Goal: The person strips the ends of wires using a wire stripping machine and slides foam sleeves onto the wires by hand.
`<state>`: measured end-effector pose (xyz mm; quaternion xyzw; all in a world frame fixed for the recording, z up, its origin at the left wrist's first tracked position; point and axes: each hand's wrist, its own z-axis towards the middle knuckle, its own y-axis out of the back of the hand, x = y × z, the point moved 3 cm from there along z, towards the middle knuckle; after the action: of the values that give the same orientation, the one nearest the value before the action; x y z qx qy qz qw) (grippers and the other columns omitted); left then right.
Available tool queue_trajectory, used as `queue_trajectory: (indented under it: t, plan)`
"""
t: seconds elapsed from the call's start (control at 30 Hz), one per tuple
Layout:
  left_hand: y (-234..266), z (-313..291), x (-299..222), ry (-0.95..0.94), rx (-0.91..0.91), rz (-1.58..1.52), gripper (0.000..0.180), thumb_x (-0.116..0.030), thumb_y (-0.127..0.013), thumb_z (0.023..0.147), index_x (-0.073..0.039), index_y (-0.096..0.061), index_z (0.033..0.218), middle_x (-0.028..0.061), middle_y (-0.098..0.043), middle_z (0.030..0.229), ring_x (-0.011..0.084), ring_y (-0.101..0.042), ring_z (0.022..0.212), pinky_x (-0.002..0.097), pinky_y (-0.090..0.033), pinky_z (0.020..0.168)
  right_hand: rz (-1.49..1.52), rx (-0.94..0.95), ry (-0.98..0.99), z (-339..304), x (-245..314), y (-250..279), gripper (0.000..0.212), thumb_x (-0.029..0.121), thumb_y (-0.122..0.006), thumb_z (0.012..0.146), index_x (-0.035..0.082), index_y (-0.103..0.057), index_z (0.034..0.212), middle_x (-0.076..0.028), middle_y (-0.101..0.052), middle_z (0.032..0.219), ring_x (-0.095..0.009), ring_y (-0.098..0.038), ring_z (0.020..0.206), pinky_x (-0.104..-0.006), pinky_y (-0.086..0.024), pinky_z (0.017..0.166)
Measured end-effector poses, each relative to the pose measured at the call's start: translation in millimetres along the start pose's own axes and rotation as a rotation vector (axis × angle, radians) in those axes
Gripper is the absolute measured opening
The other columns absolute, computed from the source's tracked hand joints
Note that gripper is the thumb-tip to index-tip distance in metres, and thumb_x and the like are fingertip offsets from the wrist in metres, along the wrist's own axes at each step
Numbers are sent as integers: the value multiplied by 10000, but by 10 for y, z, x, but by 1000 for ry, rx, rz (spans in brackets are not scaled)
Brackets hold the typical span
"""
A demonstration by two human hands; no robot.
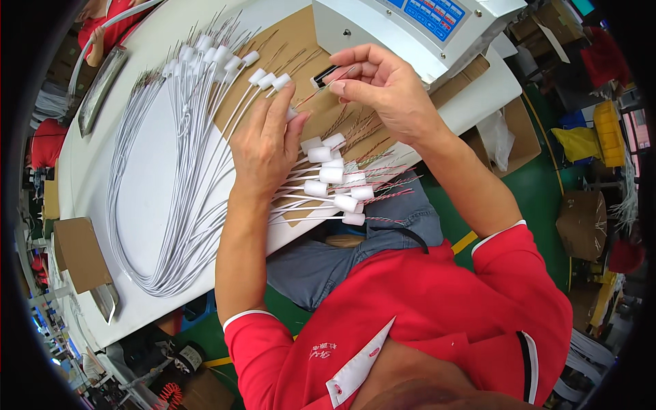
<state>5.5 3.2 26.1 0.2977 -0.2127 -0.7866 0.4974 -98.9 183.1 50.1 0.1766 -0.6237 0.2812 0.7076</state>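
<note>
My left hand is closed, with thumb and forefinger pinching a white cylindrical sleeve at the end of a cable. Thin bare-ended wires run from that sleeve up to my right hand. The thumb and forefinger of this hand are pinched on the wire tips, in front of a small black slot on the machine. Below my hands lies a group of white-sleeved cables with twisted coloured wires fanning out to the right. Left of my left hand, more sleeved cables rest side by side.
A grey-white machine with a blue keypad stands at the table's far side. A large looped bundle of white cables covers the left of the white table. A cardboard box sits at the left edge; an open carton stands right.
</note>
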Motion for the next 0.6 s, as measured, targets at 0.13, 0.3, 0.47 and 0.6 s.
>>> queue_trajectory:
  t: [0.13,0.3,0.47,0.6]
  plan:
    - [1,-15,10,14,-8,0,459,-81,-787,879,-56,-660,1319,101,-652,870,244,-667,710,370,-525,616,21,-28,0,5,14,-25,405,51,-753,909,-51,-591,1266,-98,-717,1044,-122,-683,981,-256,-561,879]
    - [4,-17,20,21,-21,12,451,-98,-810,864,-62,-676,1294,93,-664,880,231,-684,714,362,-531,612,-27,-1,-18,10,17,-71,408,46,-705,950,-40,-561,1321,-122,-714,1125,-128,-657,968,-272,-537,889]
    - [11,-9,8,4,-44,31,439,-111,-831,847,-79,-696,1263,80,-674,899,209,-698,717,344,-538,603,-51,16,-32,37,-2,-126,408,57,-701,946,-37,-562,1319,-109,-708,1105,-122,-646,940,-266,-528,876]
    - [12,-11,7,-15,-71,27,408,-107,-836,842,-94,-710,1230,70,-681,938,195,-720,729,329,-545,592,-63,3,-36,59,-10,-153,405,59,-701,944,-27,-565,1315,-74,-696,1041,-120,-644,926,-267,-526,865]
